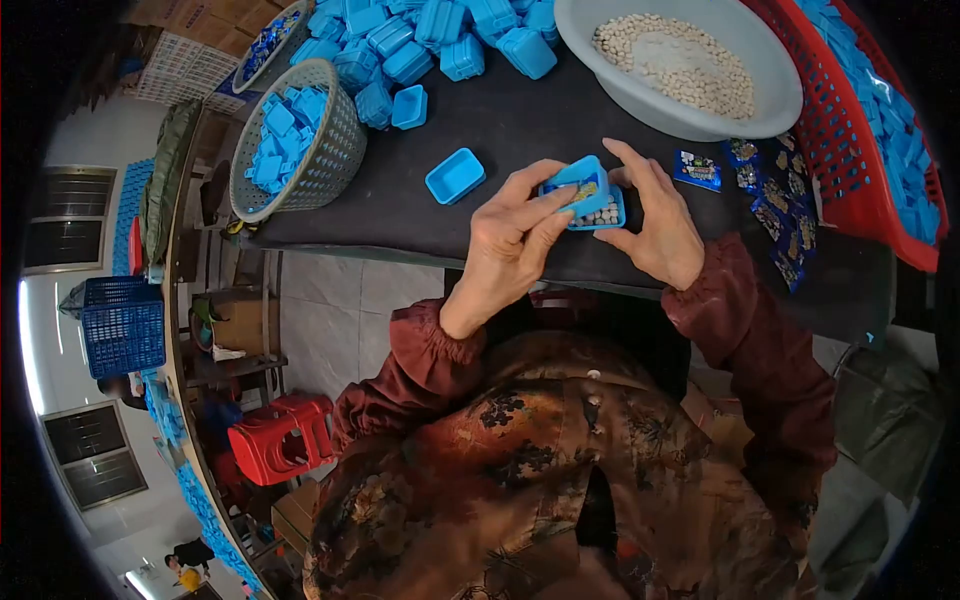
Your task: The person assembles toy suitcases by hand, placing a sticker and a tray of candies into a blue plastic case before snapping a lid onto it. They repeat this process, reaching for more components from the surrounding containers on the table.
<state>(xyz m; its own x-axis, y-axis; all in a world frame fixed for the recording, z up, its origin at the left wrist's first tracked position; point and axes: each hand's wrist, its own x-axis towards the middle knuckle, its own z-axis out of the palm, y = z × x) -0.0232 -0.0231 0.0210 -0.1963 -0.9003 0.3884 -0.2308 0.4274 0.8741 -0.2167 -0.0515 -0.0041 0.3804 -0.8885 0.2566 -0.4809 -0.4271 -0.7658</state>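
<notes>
Near the table's front edge, my left hand [513,235] holds a small blue box [611,215] with pale beads or pebbles inside. Its fingers press on a second blue piece [590,172], tilted over the box, with something yellowish and dark in it. My right hand [655,215] is at the box's right side, its thumb by the lower edge and its fingers spread and raised. To the left, an open blue box [456,177] lies on the black tabletop. A small printed packet [698,171] lies right of my right hand.
Many blue boxes [461,57] are piled at the back. A grey-white basin [590,62] holds pale pieces. A grey basket [342,150] stands left, a red basket [843,200] right, beside more packets [783,205]. A red stool [283,437] is on the floor.
</notes>
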